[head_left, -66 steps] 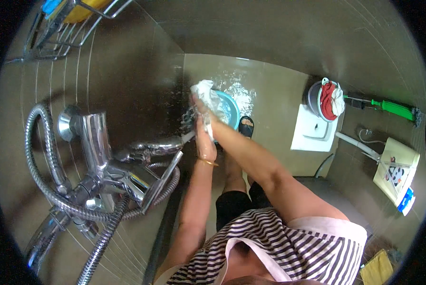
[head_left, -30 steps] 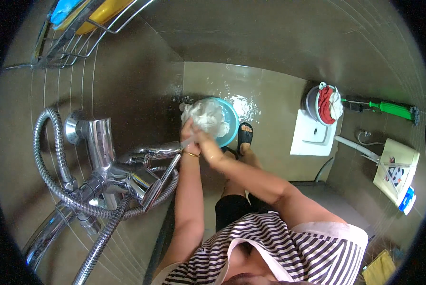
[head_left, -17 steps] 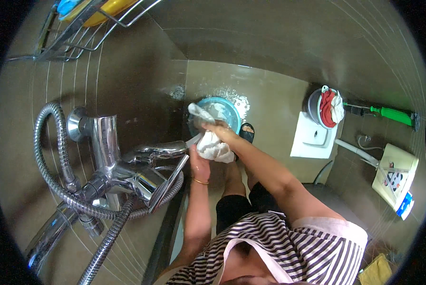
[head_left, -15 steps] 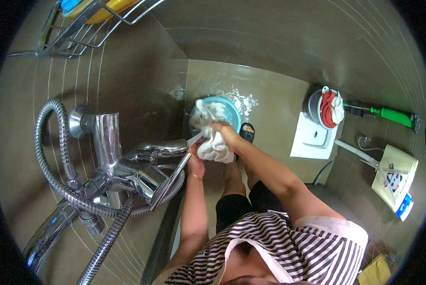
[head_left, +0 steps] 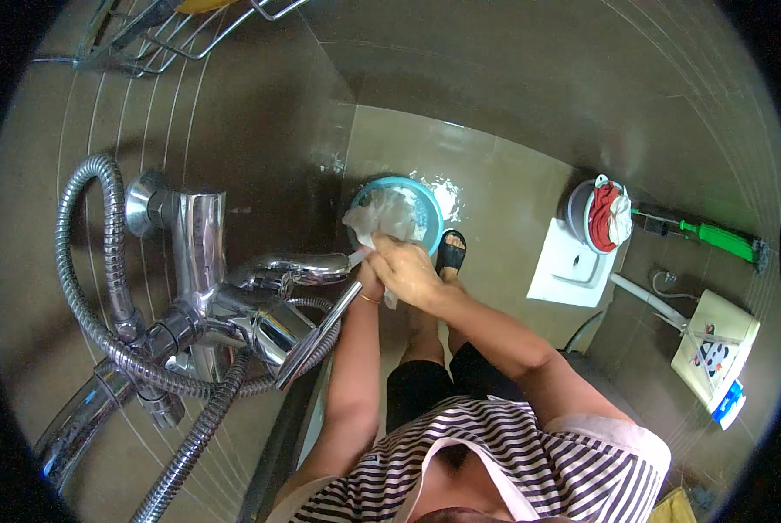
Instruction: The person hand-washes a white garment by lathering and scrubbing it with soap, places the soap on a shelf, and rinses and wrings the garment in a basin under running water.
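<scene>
Fingers first: my right hand [head_left: 405,272] is curled tight around a wet white cloth [head_left: 382,225], knuckles up, with a bit of the fabric poking out below the palm. My left hand [head_left: 366,281] sits right under and behind it, mostly hidden by the right one, so I can only see the wrist with a thin bangle [head_left: 370,299] on it; looks like it's on the same cloth but I honestly can't tell how the fingers are set. The rest of the cloth bunches up and away from my hands, hanging over a round blue basin [head_left: 427,209] that sits on the tiled floor [head_left: 495,192], with a wet, splashy patch just beyond its rim. One foot in a black sandal [head_left: 451,250] is planted just beside the basin. Off to my left there's a chrome tap with a mixer body [head_left: 200,261], its spout [head_left: 299,266] ending right by my hands, and a ribbed metal shower hose [head_left: 85,261] looping around it. Well over on the right is a grey bucket [head_left: 582,209] with a red and white rag in it, standing by a white square mat [head_left: 573,266], and a green-handled brush [head_left: 709,237] past that.
</scene>
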Action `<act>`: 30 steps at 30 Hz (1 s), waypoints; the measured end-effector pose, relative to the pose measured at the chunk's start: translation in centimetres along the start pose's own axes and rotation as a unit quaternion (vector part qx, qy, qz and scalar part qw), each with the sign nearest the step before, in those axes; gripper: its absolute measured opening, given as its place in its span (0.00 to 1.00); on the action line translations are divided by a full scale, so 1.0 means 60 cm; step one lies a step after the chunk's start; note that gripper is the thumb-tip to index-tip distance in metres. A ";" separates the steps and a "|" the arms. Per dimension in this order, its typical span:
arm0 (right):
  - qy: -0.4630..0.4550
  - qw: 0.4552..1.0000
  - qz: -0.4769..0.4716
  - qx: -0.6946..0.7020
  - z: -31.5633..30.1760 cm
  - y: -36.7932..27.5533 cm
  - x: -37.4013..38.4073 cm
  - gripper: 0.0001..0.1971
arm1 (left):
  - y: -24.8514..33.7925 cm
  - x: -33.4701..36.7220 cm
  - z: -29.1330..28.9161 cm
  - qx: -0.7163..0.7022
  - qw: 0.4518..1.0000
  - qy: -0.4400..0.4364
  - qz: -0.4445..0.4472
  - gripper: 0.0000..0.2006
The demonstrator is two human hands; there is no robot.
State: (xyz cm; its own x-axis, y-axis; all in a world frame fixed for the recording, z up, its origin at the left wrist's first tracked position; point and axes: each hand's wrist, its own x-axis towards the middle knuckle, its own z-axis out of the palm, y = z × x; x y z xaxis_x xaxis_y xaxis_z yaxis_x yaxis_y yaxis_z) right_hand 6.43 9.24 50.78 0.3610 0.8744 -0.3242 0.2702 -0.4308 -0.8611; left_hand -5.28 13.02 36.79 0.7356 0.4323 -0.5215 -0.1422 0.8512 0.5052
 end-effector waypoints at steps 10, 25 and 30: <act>-0.063 0.939 0.064 0.331 0.013 -0.003 -0.031 0.17 | 0.003 -0.012 -0.013 -0.045 0.992 0.114 0.002 0.16; -0.076 0.596 0.031 0.799 0.096 0.151 0.072 0.21 | 0.052 -0.013 0.223 0.400 0.829 0.215 0.325 0.20; 0.055 0.795 0.181 0.576 0.073 -0.004 -0.007 0.22 | 0.136 0.048 0.045 0.323 0.864 0.303 0.238 0.11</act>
State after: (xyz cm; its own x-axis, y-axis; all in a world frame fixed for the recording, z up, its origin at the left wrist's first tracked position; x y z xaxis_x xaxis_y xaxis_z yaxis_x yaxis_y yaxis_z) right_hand 2.31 9.94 49.42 0.3224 0.6880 -0.6501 -0.8429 -0.1039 -0.5279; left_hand -2.50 20.40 41.27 0.1854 0.9308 -0.3150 0.2115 0.2753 0.9378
